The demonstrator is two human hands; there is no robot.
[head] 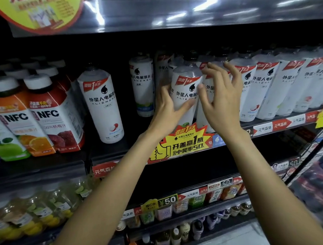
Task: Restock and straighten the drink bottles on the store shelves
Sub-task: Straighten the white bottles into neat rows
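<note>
Step in hand: straightening one white bottle (186, 94) at the front edge of the middle shelf (270, 124).

Left hand (165, 110): grip wraps the bottle's left side, thumb across the lower label, palm behind. Grasping, bottle upright or nearly so.

Right hand (219, 98): just right of the grip, fingers spread and loosely bent, released; thumb near or touching the label, contact unclear.

Both forearms reach up and forward, wrists roughly level.

Around the grip: row of matching bottles (268, 85) packed close on the right; gap on the left, then a lone lychee bottle (103, 105). Yellow promo tag (184, 141) directly below.

Next move, by judgement: turn label forward, seat bottle flush with the right-hand row. The gap to the left probably needs restocking.
</note>
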